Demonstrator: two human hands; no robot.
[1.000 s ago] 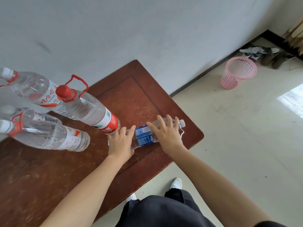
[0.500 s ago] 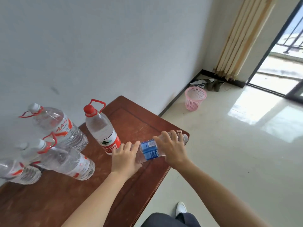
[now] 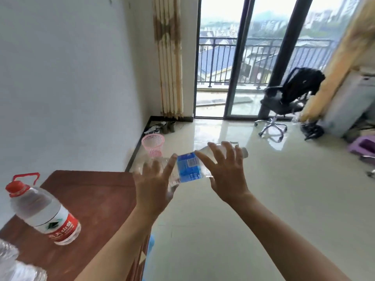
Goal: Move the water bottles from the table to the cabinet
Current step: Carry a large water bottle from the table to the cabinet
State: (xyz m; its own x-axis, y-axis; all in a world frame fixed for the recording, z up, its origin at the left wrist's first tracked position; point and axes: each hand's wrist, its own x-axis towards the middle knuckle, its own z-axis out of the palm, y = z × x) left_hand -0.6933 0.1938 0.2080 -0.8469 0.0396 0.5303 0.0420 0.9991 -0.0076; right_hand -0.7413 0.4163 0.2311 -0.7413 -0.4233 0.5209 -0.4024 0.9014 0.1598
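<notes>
A clear water bottle with a blue label (image 3: 189, 168) lies sideways in the air, past the right end of the brown table (image 3: 95, 191). My left hand (image 3: 155, 185) grips its bottom end and my right hand (image 3: 224, 171) grips the neck end, fingers curled over it. On the table's left part stands a large bottle with a red cap, handle and label (image 3: 43, 211). Parts of other clear bottles (image 3: 12, 262) show at the lower left corner. No cabinet is in sight.
A pink mesh bin (image 3: 153, 144) and shoes (image 3: 162, 127) sit by the wall on the tiled floor. A black office chair (image 3: 288, 98) stands before the glass balcony doors. Purple items (image 3: 363, 146) lie at the right. Open floor stretches ahead.
Both hands have lifted the blue-label bottle off the table and carried it right, over the floor. My view has swung up and right toward the balcony doors.
</notes>
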